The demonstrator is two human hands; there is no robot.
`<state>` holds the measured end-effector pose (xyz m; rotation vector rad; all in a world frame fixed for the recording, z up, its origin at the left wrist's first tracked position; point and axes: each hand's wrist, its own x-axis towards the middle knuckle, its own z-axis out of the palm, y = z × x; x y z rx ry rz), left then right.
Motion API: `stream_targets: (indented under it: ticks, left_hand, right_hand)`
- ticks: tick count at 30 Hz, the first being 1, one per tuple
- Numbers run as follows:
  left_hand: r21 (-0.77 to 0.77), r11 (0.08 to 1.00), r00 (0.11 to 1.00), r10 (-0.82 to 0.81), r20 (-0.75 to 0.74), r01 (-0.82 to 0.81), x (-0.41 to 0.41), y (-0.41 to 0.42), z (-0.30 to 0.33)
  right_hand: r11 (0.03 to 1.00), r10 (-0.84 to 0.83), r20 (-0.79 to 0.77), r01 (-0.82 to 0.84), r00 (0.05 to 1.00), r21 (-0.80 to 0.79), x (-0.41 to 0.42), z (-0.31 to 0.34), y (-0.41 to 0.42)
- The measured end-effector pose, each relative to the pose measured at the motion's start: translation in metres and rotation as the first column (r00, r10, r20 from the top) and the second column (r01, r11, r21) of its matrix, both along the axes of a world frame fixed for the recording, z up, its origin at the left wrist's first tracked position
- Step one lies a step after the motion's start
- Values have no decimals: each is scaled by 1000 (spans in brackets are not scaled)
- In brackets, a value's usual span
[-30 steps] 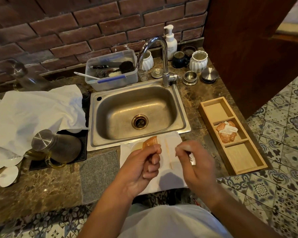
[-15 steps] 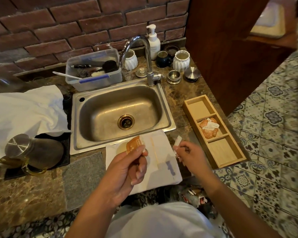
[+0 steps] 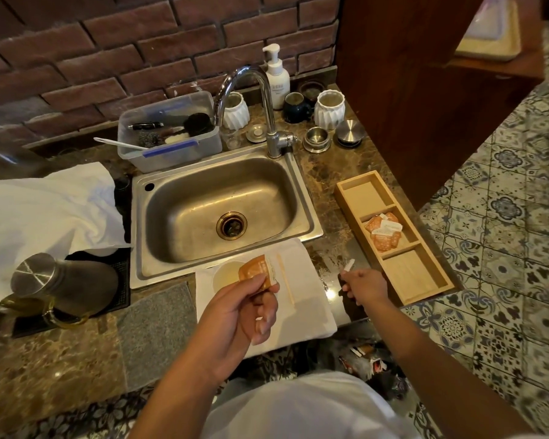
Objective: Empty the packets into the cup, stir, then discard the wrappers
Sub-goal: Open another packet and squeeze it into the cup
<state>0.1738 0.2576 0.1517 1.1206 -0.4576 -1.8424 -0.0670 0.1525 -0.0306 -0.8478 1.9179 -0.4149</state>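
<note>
My left hand (image 3: 241,308) pinches an orange packet (image 3: 256,271), torn along its right edge, just over the rim of a pale cup (image 3: 224,275). The cup stands on a white napkin (image 3: 311,299) in front of the sink. A thin wooden stir stick (image 3: 286,283) lies on the napkin to the right of the cup. My right hand (image 3: 363,286) is out to the right over the counter edge, holding a small white torn strip (image 3: 349,266) between its fingertips. More orange and white packets (image 3: 383,231) lie in the middle compartment of a wooden tray (image 3: 431,280).
A steel sink (image 3: 216,207) with a tap (image 3: 268,99) fills the middle. A plastic tub of utensils (image 3: 168,134), a soap bottle (image 3: 276,77) and white jars stand behind it. At left are a white cloth (image 3: 42,213) and a glass jug (image 3: 61,286). Below the counter edge, discarded wrappers (image 3: 366,356) show.
My right hand has pulled away to the right with the torn strip, towards the counter edge. The left hand stays at the cup with the packet. My view has shifted left.
</note>
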Motion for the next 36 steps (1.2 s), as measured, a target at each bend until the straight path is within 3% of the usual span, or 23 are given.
stream_targets:
  ticks: [10,16,22,25,28,31,34,36]
  left_hand:
    - [34,999,999,33,3,-34,4,3,-4]
    - [40,998,999,49,11,-49,-1,2,-3]
    - [34,998,998,53,20,-54,0,3,-4]
    - [29,997,997,71,28,-71,3,3,-4]
    - [25,997,996,71,63,-73,4,4,-5]
    - [21,999,992,47,119,-50,1,4,-3]
    - [16,1000,995,22,99,-24,-4,2,-2]
    - [30,999,999,12,48,-14,-6,1,-2]
  right_hand:
    - [975,214,-346,-224,913,13,-9,-13,-2]
    - [951,283,-465,-310,839,19,-6,-13,-4]
    - [941,247,-518,-331,819,-74,2,-4,3]
    - [921,202,-439,-322,876,-219,12,8,16]
    - [876,271,-329,-373,905,-305,26,37,27]
    - [856,378,-7,-353,926,-377,44,75,35]
    - [853,438,329,-271,837,-447,58,115,39]
    - [823,494,430,-248,756,-511,64,138,37]
